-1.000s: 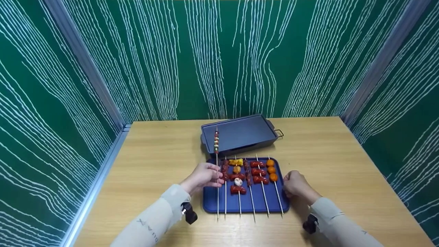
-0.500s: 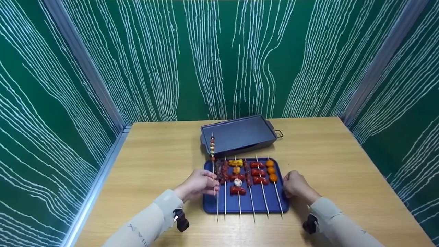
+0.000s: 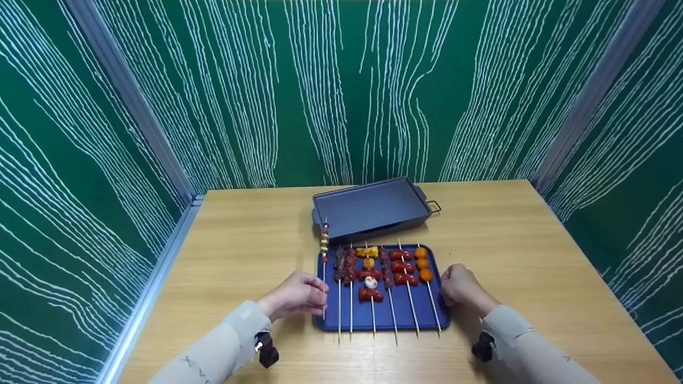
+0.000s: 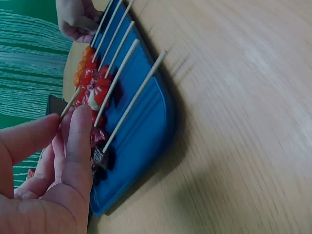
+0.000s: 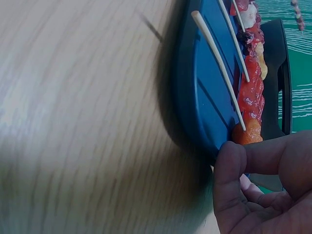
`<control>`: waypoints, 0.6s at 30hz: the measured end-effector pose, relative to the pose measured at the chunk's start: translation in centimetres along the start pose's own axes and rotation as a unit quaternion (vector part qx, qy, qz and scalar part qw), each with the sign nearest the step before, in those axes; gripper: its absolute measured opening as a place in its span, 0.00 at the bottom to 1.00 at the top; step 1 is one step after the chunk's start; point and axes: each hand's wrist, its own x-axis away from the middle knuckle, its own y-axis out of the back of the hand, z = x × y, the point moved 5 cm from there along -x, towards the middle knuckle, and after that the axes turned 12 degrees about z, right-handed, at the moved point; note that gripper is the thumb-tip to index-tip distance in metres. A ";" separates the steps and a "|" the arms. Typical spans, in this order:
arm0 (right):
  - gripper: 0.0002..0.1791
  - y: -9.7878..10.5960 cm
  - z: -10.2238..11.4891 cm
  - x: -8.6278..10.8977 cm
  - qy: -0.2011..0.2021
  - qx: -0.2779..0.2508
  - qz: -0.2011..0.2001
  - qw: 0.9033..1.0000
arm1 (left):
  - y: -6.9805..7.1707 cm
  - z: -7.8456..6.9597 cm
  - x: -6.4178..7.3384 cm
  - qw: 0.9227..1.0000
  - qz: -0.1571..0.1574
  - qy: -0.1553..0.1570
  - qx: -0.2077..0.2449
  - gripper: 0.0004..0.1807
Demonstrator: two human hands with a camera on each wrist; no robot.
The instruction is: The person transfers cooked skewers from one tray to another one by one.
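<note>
My left hand (image 3: 296, 294) pinches the stick of a thin skewer (image 3: 324, 242) between thumb and fingers. Small red, pale and green pieces fill the skewer's upper part, which points away over the left edge of the blue tray (image 3: 360, 320). In the left wrist view the stick's end (image 4: 70, 103) sticks out past the fingertips. My right hand (image 3: 463, 288) grips the tray's right rim, thumb and finger meeting at the edge in the right wrist view. On the tray several skewers lie side by side: dark meat (image 3: 340, 265), mixed pieces (image 3: 370, 282), red sausage pieces (image 3: 403, 268), orange balls (image 3: 422, 264).
Behind the tray stands a dark rectangular griddle pan (image 3: 368, 208) with a wire handle (image 3: 435, 207) on its right. Both rest on a wooden table (image 3: 240, 229). Green walls with white lines (image 3: 309, 90) enclose the back and sides. Several stick ends overhang the tray's front rim.
My left hand has moved left and toward me with the skewer, from over the leftmost skewers to the tray's left edge. The dark meat skewer now shows. My right hand has stayed put.
</note>
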 end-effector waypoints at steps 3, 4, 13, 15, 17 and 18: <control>0.20 -0.1 -0.1 0.1 -0.002 -0.003 0.002 1.000 | -0.1 0.3 0.4 1.000 0.014 0.018 -0.016 0.12; 0.20 -0.1 -0.2 0.2 -0.003 -0.005 0.003 1.000 | -0.2 0.4 0.5 0.999 0.018 0.023 -0.021 0.12; 0.20 -0.1 0.1 0.4 -0.006 -0.002 0.003 1.000 | -0.8 1.6 0.7 0.997 0.031 0.042 -0.054 0.11; 0.20 0.0 0.1 0.3 -0.007 -0.002 0.004 1.000 | -0.8 1.9 0.6 0.997 0.025 0.045 -0.061 0.09; 0.20 -0.1 0.1 0.3 -0.007 -0.002 0.004 1.000 | -0.8 2.2 0.4 0.996 0.018 0.052 -0.066 0.08; 0.19 -0.1 0.0 0.3 -0.008 -0.002 0.004 1.000 | -0.8 2.3 0.4 0.996 0.014 0.056 -0.067 0.08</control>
